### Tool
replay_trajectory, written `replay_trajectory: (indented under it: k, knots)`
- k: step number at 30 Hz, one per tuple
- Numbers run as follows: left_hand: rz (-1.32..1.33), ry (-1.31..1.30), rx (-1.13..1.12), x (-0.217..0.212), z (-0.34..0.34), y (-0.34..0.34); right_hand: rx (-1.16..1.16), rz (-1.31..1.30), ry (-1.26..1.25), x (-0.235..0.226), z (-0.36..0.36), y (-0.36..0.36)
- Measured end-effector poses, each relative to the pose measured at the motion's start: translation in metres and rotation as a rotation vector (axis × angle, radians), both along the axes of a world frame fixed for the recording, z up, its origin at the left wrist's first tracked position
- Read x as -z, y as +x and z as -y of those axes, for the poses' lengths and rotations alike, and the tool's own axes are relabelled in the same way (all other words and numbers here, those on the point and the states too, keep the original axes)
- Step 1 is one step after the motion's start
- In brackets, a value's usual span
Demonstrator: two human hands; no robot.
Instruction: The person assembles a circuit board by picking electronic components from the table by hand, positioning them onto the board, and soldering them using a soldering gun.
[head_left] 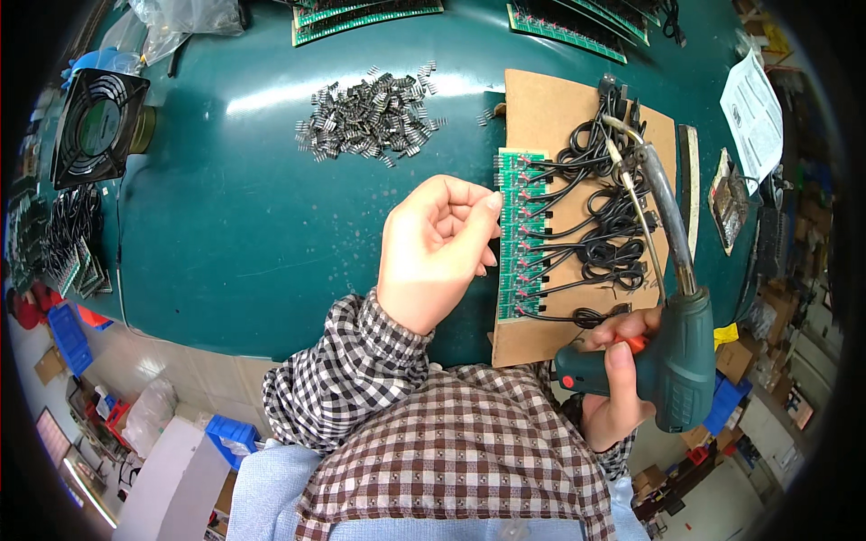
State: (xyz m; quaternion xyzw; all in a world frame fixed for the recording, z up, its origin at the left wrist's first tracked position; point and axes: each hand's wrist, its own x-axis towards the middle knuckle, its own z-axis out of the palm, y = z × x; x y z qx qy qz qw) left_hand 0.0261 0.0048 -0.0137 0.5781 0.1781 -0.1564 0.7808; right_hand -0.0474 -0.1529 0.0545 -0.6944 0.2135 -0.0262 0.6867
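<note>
My right hand [618, 397] is wrapped round the grip of a dark green soldering gun [687, 361], a finger at its orange trigger. The gun's metal tube and tip reach over black cables [606, 216] on a cardboard sheet [546, 108]. Along the sheet's left side lies a strip of green circuit boards [521, 234], with the cables joined to it in a row. My left hand [428, 257] is closed, thumb and forefinger pinched at the strip's left edge. Whatever is between those fingertips is too small or hidden to make out. Small black pin connectors [370, 117] lie in a pile beyond the left hand.
A black fan [97, 128] stands at the left of the green table [244, 225], with bundled cables [74, 225] nearer me. Stacked circuit board panels [361, 20] lie at the far edge. To the right are a paper sheet [753, 117] and a small flat packet [727, 203].
</note>
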Motion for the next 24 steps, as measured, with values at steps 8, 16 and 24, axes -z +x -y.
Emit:
replay_trajectory:
  k: [8,16,24]
  knots:
    - [0.012,0.071,-0.043,0.002,0.002,0.001,-0.057,0.068,0.051,0.007,0.01,-0.011]
    - [-0.062,0.0,-0.033,0.004,0.002,0.001,-0.051,0.018,0.083,0.011,0.011,-0.028]
    - [-0.058,-0.019,-0.018,0.005,0.001,0.003,-0.076,-0.009,-0.072,0.013,0.011,-0.031]
